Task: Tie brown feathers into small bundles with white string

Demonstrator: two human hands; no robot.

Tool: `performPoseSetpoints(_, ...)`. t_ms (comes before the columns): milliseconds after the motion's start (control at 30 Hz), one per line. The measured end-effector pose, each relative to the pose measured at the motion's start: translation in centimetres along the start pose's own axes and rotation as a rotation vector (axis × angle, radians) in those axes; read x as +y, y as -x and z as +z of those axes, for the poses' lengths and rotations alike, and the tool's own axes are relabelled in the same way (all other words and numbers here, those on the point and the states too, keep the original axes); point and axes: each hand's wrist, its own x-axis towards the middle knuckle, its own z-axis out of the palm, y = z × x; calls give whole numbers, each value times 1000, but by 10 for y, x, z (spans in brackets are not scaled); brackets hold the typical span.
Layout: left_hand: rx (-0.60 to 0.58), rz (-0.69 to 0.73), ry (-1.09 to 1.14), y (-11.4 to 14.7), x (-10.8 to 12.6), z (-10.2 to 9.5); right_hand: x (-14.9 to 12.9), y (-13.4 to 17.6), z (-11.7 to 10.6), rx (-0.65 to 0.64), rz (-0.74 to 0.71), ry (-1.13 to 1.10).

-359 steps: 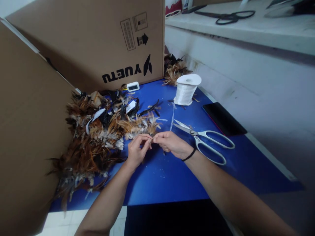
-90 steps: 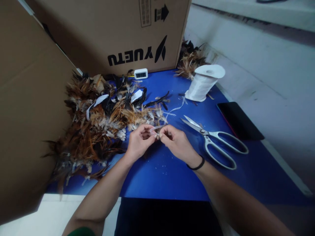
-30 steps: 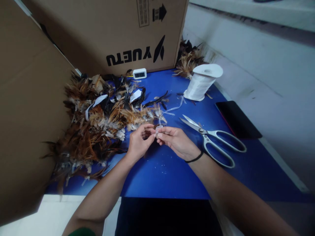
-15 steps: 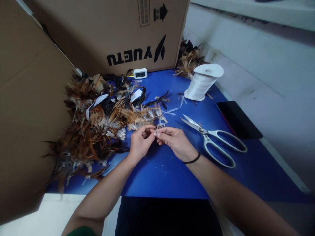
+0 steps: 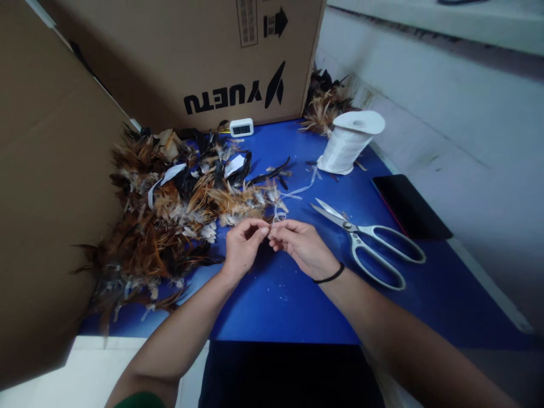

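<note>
My left hand (image 5: 245, 245) is closed in a pinch, thumb against forefinger, its tips almost meeting those of the other hand; what lies between them is too small and hidden to make out. In my right hand (image 5: 302, 242), also pinching, is the end of a thin, translucent white ribbon (image 5: 294, 194). The ribbon curls in a loop just above the fingertips and runs back to a white spool (image 5: 346, 148) standing on the blue table (image 5: 280, 309). Brown, black and whitish feathers (image 5: 170, 226) lie heaped beside my left hand. Open-bladed scissors (image 5: 348, 225) rest right of my right hand.
Large cardboard boxes (image 5: 170, 51) wall in the back and left. A small white digital timer (image 5: 241, 128) sits by the rear box. Past the scissors lies a dark phone or tablet (image 5: 410, 205). More feathers (image 5: 327, 105) are behind the spool, near the wall.
The fingertips of both hands have drawn slightly apart, and my left thumb has shifted a little. The ribbon loop has changed shape slightly; the other things stay where they were.
</note>
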Motion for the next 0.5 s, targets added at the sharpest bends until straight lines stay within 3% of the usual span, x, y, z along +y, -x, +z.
performPoseSetpoints(200, -22, 11, 72, 2, 1, 4, 0, 2, 1, -77, -15, -20)
performPoseSetpoints(500, -52, -3, 242, 1, 1, 7, -2, 2, -2, -81, -9, -16)
